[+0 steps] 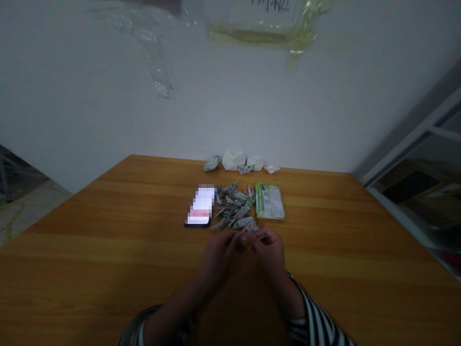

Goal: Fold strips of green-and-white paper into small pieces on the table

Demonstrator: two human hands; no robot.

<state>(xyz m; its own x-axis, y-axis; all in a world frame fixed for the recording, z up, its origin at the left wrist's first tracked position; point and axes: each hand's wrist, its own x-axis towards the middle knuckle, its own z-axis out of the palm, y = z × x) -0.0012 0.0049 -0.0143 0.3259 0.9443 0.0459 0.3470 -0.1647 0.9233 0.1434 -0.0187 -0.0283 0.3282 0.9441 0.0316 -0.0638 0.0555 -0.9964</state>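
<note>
My left hand [220, 251] and my right hand [269, 250] meet over the wooden table [108, 250], fingers pinched together on a small folded piece of green-and-white printed paper [249, 235]. Just beyond them lies a pile of several similar folded paper pieces [233, 206]. A flat green-and-white printed sheet [270, 202] lies to the right of the pile. A phone [200, 205] with a lit screen lies to the left of the pile.
Crumpled white paper and scraps [239, 161] sit at the table's far edge by the white wall. A metal frame [414, 139] stands at the right. Clear plastic with a yellowish tint [259, 29] hangs at the top. My sleeves are striped.
</note>
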